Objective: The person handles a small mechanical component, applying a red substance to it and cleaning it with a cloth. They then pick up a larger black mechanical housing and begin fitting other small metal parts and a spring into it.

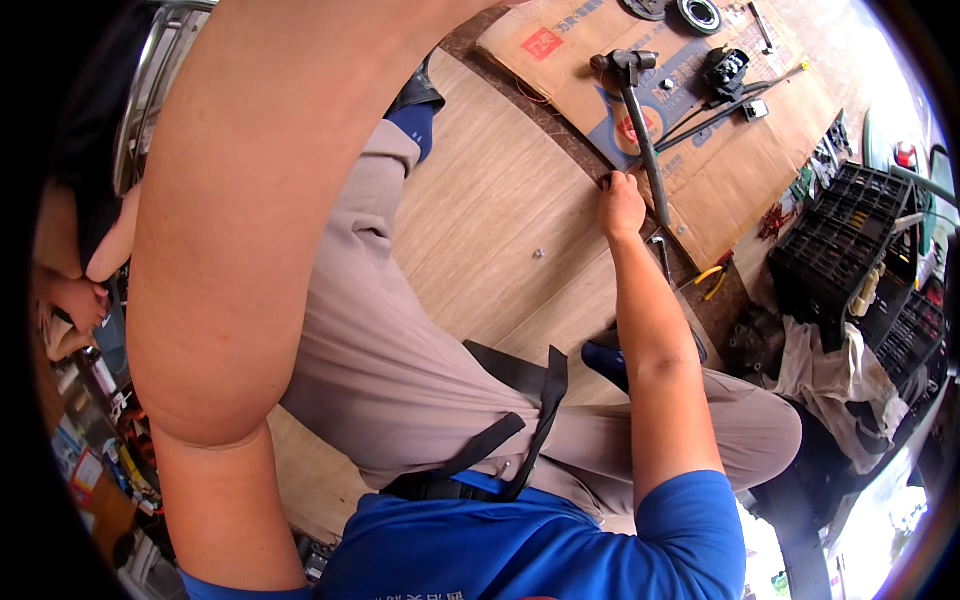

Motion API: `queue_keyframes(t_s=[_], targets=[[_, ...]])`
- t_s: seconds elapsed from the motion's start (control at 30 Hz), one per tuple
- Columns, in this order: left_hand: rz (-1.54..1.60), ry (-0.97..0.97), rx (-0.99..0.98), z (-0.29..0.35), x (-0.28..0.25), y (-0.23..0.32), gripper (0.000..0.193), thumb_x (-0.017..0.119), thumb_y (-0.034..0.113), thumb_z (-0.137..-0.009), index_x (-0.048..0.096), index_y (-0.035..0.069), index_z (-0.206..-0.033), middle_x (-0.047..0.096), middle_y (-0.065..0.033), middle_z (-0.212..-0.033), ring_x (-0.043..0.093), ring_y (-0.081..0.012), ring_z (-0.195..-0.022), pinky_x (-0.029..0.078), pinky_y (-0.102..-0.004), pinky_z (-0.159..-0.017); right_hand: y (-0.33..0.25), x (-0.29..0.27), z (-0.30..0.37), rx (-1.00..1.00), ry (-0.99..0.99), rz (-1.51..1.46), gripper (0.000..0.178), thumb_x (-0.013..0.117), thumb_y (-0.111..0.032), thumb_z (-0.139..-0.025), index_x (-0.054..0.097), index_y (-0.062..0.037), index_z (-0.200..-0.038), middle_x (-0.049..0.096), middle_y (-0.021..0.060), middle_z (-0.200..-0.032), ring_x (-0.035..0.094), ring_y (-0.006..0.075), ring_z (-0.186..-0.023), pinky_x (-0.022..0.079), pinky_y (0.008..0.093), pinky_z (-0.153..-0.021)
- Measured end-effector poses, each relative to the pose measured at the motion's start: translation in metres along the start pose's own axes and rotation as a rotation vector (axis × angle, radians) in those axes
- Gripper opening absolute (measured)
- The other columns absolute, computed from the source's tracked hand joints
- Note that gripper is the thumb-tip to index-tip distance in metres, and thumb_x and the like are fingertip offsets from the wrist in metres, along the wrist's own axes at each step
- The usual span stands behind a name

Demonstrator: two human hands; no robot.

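My right hand (622,205) reaches forward to the near edge of a cardboard sheet (560,65), its fingers curled together. A small dark bit shows at the fingertips, too small to name. Just right of the hand lies a hammer (637,110), its head away from me and its handle pointing back toward me. My left arm (240,200) is raised close in front of the view, and its hand is beyond the upper edge. On the cardboard sit a black part with cables (725,72), a round ring-shaped part (700,15) and a small nut-like piece (668,85).
Yellow-handled pliers (714,275) lie right of the cardboard, near a metal tool (660,255). Black plastic crates (845,225) and a crumpled whitish cloth (835,375) are at the right. A small metal piece (539,254) rests on the wooden board (490,180). At far left another person's hands (80,300) show.
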State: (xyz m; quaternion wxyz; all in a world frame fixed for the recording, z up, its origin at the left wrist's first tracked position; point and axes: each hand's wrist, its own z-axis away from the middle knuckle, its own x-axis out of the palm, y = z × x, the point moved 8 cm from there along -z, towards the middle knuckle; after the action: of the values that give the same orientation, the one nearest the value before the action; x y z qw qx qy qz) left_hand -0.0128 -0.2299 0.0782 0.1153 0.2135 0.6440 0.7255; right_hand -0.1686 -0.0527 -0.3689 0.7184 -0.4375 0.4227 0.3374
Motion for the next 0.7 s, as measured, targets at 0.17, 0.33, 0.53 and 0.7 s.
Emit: queue_keyframes(t_s=[0.17, 0.33, 0.53, 0.7], targets=[[0.026, -0.070, -0.002, -0.003, 0.003, 0.000, 0.032, 0.045, 0.021, -0.101, 0.043, 0.010, -0.071, 0.040, 0.0008, -0.064, 0.034, -0.0088, -0.054, 0.030, -0.0222, -0.046, 0.010, 0.019, -0.008, -0.072, -0.071, 0.028, 0.018, 0.059, -0.022, -0.092, 0.057, -0.0038, -0.092, 0.064, 0.0193, -0.100, 0.063, 0.0386, -0.094, 0.051, 0.0476, -0.080], [0.059, -0.078, 0.013, -0.001, -0.005, 0.001, 0.031, 0.045, 0.022, -0.101, 0.044, 0.010, -0.072, 0.040, 0.0001, -0.065, 0.036, -0.0102, -0.055, 0.033, -0.0244, -0.050, -0.009, 0.023, 0.025, -0.166, -0.140, -0.090, 0.016, 0.060, -0.018, -0.090, 0.060, -0.0032, -0.094, 0.064, 0.0199, -0.098, 0.062, 0.0400, -0.092, 0.050, 0.0483, -0.079], [-0.200, 0.236, 0.026, 0.007, -0.008, 0.007, 0.030, 0.046, 0.021, -0.100, 0.049, 0.006, -0.075, 0.042, -0.0008, -0.066, 0.038, -0.0126, -0.057, 0.036, -0.0276, -0.054, -0.002, 0.024, 0.045, -0.100, -0.071, -0.213, 0.015, 0.061, -0.018, -0.089, 0.061, -0.0045, -0.094, 0.064, 0.0183, -0.100, 0.063, 0.0381, -0.094, 0.051, 0.0468, -0.082], [-0.157, 0.049, 0.041, 0.003, -0.011, 0.002, 0.026, 0.048, 0.019, -0.098, 0.051, 0.005, -0.077, 0.044, -0.0017, -0.067, 0.040, -0.0133, -0.058, 0.039, -0.0280, -0.055, -0.005, 0.023, 0.044, -0.019, -0.007, -0.186, 0.014, 0.062, -0.019, -0.089, 0.060, -0.0070, -0.097, 0.063, 0.0171, -0.097, 0.062, 0.0391, -0.092, 0.051, 0.0474, -0.079]])
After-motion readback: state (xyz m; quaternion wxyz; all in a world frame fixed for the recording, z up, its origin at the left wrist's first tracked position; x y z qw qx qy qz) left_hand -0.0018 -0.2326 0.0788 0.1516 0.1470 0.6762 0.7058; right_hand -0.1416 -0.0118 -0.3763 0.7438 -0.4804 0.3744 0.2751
